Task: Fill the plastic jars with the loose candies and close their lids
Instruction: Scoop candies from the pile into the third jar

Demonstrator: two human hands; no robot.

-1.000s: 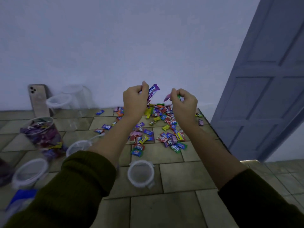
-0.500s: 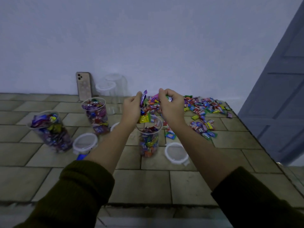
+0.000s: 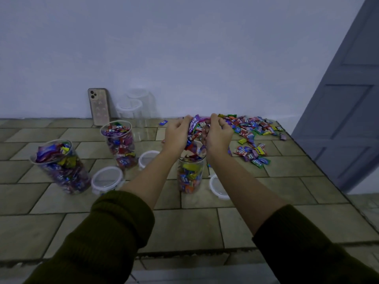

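My left hand (image 3: 176, 133) and my right hand (image 3: 217, 134) are cupped together over the mouth of a clear plastic jar (image 3: 189, 177), both holding a bunch of wrapped candies (image 3: 197, 128) between them. That jar is full of candies almost up to its rim. A pile of loose candies (image 3: 251, 128) lies to the right on the tiled surface. Two more open jars packed with candies stand to the left, one (image 3: 121, 145) behind and one (image 3: 61, 168) tilted in view. Three white lids lie flat: (image 3: 107, 179), (image 3: 148, 158), (image 3: 218, 186).
A phone (image 3: 98, 106) leans on the wall at the back, with two empty clear jars (image 3: 134, 108) beside it. The tiled surface (image 3: 194, 226) ends at an edge on the right and near me. A grey-blue door (image 3: 348, 111) stands at the right.
Both hands carried a handful of candies from the pile leftward to above the middle jar and have lowered closer to its mouth. The view swung left, showing the filled jars.
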